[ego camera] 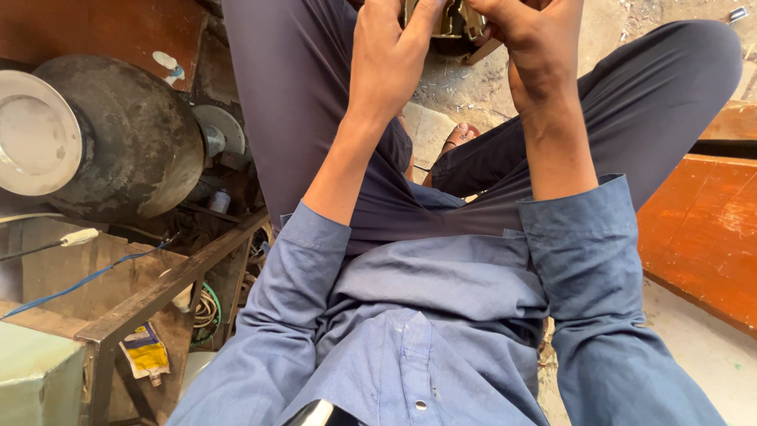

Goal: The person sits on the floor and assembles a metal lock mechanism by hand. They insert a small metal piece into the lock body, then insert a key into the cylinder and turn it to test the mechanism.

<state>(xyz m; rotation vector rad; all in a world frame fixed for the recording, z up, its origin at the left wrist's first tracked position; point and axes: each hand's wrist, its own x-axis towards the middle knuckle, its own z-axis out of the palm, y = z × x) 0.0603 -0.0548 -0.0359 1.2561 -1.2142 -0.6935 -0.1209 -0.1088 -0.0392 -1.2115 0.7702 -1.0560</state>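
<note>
While both hands' [394,55] [528,39] grip clamps it, the metal part [451,20] runs crosswise.

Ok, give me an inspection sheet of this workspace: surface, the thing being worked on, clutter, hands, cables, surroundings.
Surface: no bench under the work; the metal part is held over the lap, above a dusty floor.
Job's things: small greyish metal part, cut off by the top edge; details cannot be told.
Clutter: yellow packet and a coil of wire under the metal frame.
Grippers: left hand and right hand both closed on the part.
Cables: blue wire and a white lead across the frame.
Surroundings: large dark round vessel on the left, orange wooden bench on the right.
</note>
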